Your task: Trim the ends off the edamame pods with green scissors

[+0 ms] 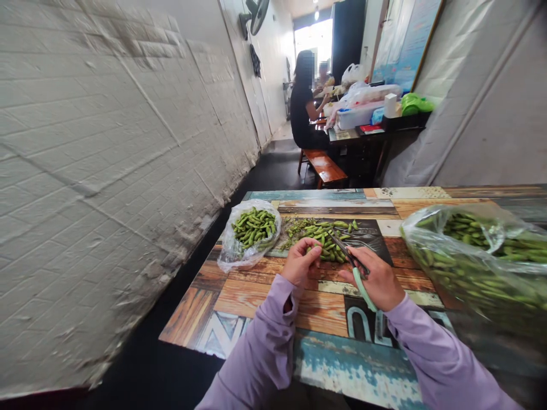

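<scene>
My left hand [300, 262] is closed in a pinch on a green bean pod [317, 247] over the patterned wooden table [265, 304]. My right hand [378, 281] grips scissors [352, 266] with a pale green handle; the dark blades point up and left toward the pod. Just beyond both hands lies a loose pile of green pods [322, 232] and trimmed bits. A small clear plastic bag of pods [250, 230] sits to the left of the pile. Both arms wear lilac sleeves.
A large clear bag full of pods [478, 256] fills the table's right side. A white brick wall [106, 171] runs close along the left. Farther back a person [304, 102] sits on a wooden bench [325, 168] at another table loaded with tubs and bags.
</scene>
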Motion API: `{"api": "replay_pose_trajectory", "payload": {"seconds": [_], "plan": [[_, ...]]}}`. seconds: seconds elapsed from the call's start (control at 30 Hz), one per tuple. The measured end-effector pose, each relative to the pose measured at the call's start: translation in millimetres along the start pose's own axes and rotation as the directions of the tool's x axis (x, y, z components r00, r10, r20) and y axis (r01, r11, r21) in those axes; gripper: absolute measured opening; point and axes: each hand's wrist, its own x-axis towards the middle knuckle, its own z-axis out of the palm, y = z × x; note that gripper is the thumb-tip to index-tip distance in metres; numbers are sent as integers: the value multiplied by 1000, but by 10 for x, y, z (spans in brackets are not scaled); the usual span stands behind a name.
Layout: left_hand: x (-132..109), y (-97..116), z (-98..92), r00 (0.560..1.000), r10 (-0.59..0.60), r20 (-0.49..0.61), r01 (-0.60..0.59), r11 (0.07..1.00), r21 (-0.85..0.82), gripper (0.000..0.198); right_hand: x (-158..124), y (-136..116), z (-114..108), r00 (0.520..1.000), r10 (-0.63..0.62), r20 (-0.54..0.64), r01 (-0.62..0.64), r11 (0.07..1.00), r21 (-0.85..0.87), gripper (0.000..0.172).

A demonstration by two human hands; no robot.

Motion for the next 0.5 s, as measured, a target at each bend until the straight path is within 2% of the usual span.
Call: {"api": "replay_pose_trajectory", "payload": {"seconds": [0.13,0.27,0.5], "plan": [[-19,52,30,997,-72,-30,67,988,-138,42,-13,-16,17,999,-4,44,3,1000,21,42],[-29,71,40,993,-111,-48,100,975,-201,45,-26,-37,38,996,-16,86,12,999,52,44],[-28,-25,62,994,-110,28,113,969,-221,44,-26,-52,53,994,-32,106,29,999,26,47]]}}
